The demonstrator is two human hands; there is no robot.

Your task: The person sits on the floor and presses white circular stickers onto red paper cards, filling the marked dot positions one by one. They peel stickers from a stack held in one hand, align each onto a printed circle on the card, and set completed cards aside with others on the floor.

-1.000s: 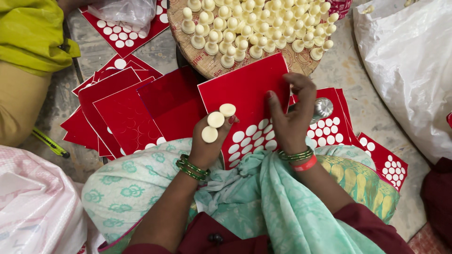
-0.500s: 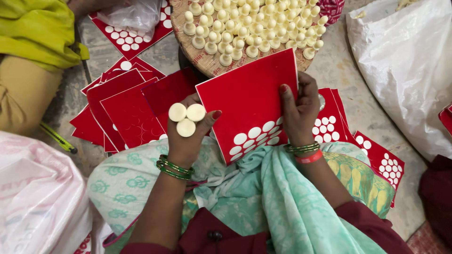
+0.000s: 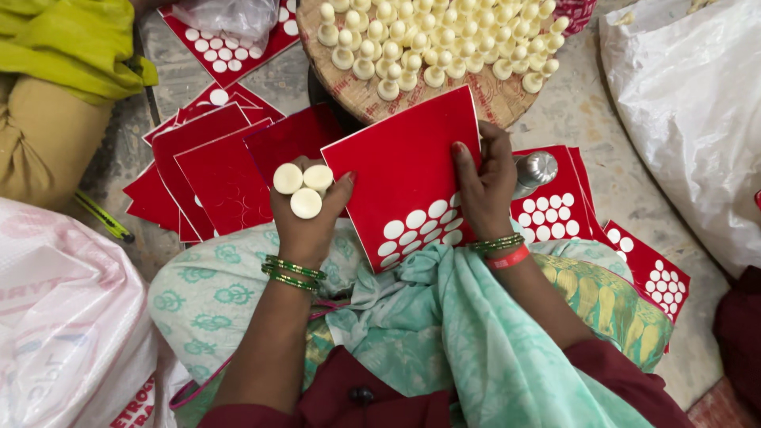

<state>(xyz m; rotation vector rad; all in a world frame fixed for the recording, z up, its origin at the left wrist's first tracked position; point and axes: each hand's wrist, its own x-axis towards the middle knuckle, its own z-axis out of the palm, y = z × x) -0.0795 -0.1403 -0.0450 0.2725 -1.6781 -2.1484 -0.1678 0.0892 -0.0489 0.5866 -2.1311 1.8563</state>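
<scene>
A red square card (image 3: 408, 162) with rows of white round discs on its lower part rests tilted on my lap. My left hand (image 3: 305, 214) grips its left edge, and three cream discs (image 3: 303, 189) lie stuck on the back of that hand. My right hand (image 3: 485, 186) holds the card's right edge, thumb on the red face. Green bangles ring both wrists.
A round woven tray (image 3: 361, 91) with several cream knob-shaped pieces sits beyond the card. Red cards (image 3: 210, 162) are stacked at left, more disc-covered ones (image 3: 555, 210) at right beside a small metal knob (image 3: 535, 169). White sacks (image 3: 690, 119) flank both sides. Another person in yellow-green cloth (image 3: 59, 47) sits upper left.
My left hand, carrying the three discs, moved left off the card's face to its left edge. The card tipped up more in both hands.
</scene>
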